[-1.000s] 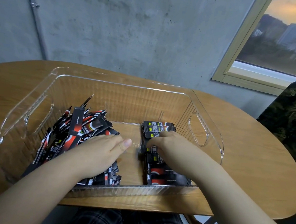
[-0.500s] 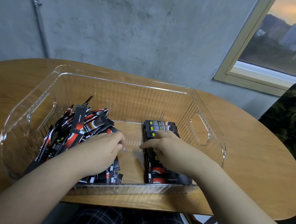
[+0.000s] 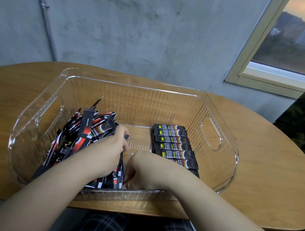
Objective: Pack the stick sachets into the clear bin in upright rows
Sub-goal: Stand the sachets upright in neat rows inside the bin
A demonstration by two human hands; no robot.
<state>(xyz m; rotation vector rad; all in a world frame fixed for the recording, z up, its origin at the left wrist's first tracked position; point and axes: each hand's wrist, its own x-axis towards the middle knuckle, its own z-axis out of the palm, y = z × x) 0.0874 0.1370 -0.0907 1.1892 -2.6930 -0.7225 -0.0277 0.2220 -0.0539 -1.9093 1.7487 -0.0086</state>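
Nearest the body, both forearms reach over the clear bin's (image 3: pixel 232 144) front wall. Right hand (image 3: pixel 144 170) low at the near middle, fingers curled down beside loose sachets; grip cannot be told. Left hand (image 3: pixel 107 152) curled on the jumbled sachet heap (image 3: pixel 78 137), pinching one stick. Further right, a neat sachet row (image 3: pixel 173 145) stands apart. Bin sits on wooden table (image 3: pixel 260 186).

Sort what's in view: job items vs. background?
Job:
- clear bin
- loose sachet pile, bin's left side
- neat sachet row, bin's right side
- left hand, on the pile
- right hand, near the pile's front end

Background:
- wooden table
- window
- concrete wall
- dark patterned chair
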